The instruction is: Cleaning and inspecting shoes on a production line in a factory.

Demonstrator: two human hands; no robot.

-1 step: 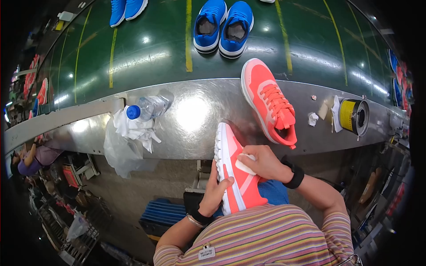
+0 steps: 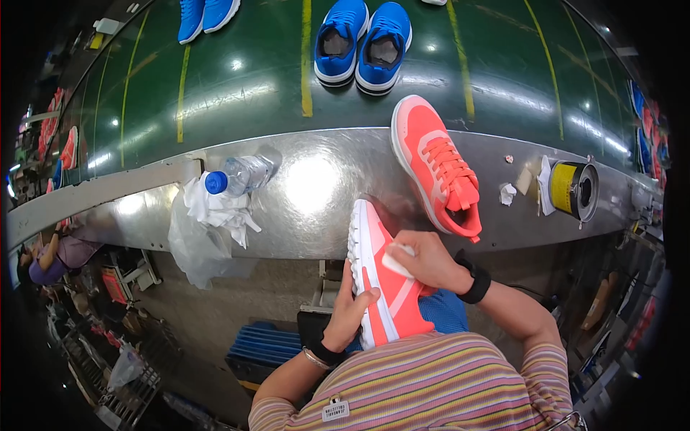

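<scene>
A coral-pink sneaker (image 2: 404, 305) with a white sole lies tilted on its side against my body, its toe reaching over the metal table edge. My left hand (image 2: 350, 309) grips it by the sole, thumb on the sidewall. Pinched in the fingers of my right hand (image 2: 425, 260) is a small white wad of cloth (image 2: 399, 259), pressed on the shoe's upper. The matching coral sneaker (image 2: 436, 161) stands upright on the table beyond my right hand, laces tied, toe pointing away and overlapping the green belt.
Blue sneakers (image 2: 359, 50) stand on the green conveyor belt (image 2: 251, 100) marked with yellow lines. Left on the metal table (image 2: 309, 230) are a blue-capped clear bottle (image 2: 244, 174), white rags (image 2: 219, 212) and a plastic bag (image 2: 195, 248). A yellow-black can (image 2: 573, 188) sits at right. A metal rail (image 2: 100, 194) crosses the left side.
My right hand and the white cloth have shifted very slightly away from me along the shoe's upper. My left hand and the sneaker stay in place.
</scene>
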